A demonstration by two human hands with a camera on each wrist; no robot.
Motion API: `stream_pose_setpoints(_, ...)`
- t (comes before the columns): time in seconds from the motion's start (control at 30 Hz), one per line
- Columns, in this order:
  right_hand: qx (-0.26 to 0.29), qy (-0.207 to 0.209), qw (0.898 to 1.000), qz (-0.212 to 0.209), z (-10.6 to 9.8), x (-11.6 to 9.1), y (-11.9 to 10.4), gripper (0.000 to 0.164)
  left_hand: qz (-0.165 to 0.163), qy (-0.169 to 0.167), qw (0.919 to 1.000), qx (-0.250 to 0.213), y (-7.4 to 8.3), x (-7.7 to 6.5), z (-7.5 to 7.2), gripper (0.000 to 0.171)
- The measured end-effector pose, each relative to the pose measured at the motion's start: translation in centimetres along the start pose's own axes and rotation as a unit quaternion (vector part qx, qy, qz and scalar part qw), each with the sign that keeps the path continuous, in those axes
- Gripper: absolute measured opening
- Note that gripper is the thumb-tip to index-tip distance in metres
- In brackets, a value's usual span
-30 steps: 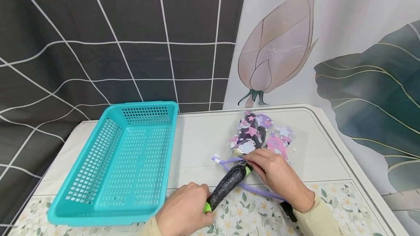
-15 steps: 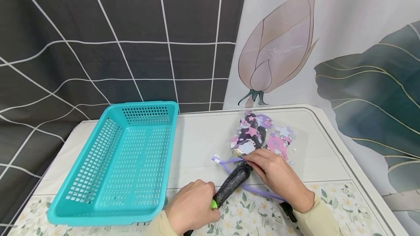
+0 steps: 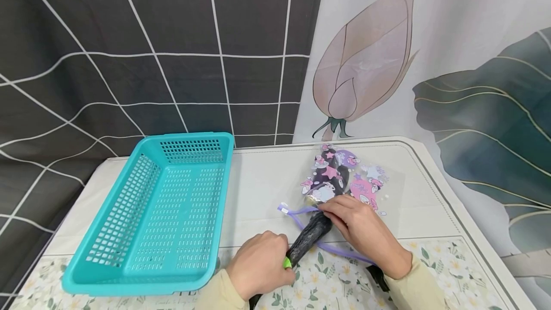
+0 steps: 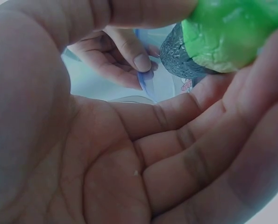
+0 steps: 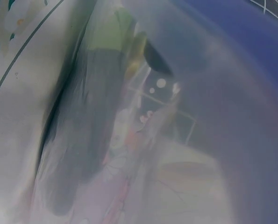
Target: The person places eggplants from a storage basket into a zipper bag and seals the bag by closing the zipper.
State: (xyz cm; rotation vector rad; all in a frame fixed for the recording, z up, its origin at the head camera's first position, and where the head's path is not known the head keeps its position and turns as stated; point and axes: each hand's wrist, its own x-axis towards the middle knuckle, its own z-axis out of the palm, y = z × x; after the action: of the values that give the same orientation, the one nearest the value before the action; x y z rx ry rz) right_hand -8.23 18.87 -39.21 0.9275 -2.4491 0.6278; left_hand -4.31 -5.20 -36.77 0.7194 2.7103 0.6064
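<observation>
My left hand (image 3: 260, 262) grips a long, dark, wrinkled thing (image 3: 307, 238) by its near end, which is bright green. In the left wrist view, thumb and fingers close round this shiny green end (image 4: 237, 32). The far end reaches into the mouth of a clear zip bag (image 3: 366, 185) printed with cartoon figures. My right hand (image 3: 359, 224) pinches the bag's edge beside the purple zip strip (image 3: 340, 251). Another dark thing (image 3: 330, 181) lies inside the bag. Through hazy film, the right wrist view shows a dark shape (image 5: 94, 107) with a green end.
To the left on the table stands a turquoise plastic basket (image 3: 225, 190) with perforated walls. A floral cloth (image 3: 314, 291) covers the table's (image 3: 258, 181) near part. A dark checked curtain (image 3: 185, 51) and a flower-printed curtain (image 3: 430, 13) hang behind.
My left hand has moved rightward and slightly up, pushing the dark thing farther into the bag mouth. Its far green end, visible earlier, is now hidden. My right hand stays still.
</observation>
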Motion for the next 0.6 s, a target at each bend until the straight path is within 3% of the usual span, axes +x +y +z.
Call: stream_pose_setpoints(0.6,0.004,0.003,1.000,-0.006,0.0,0.0,-0.1,0.027,-0.003,0.012,0.9998,-0.013,0.4,1.3,0.7,0.028)
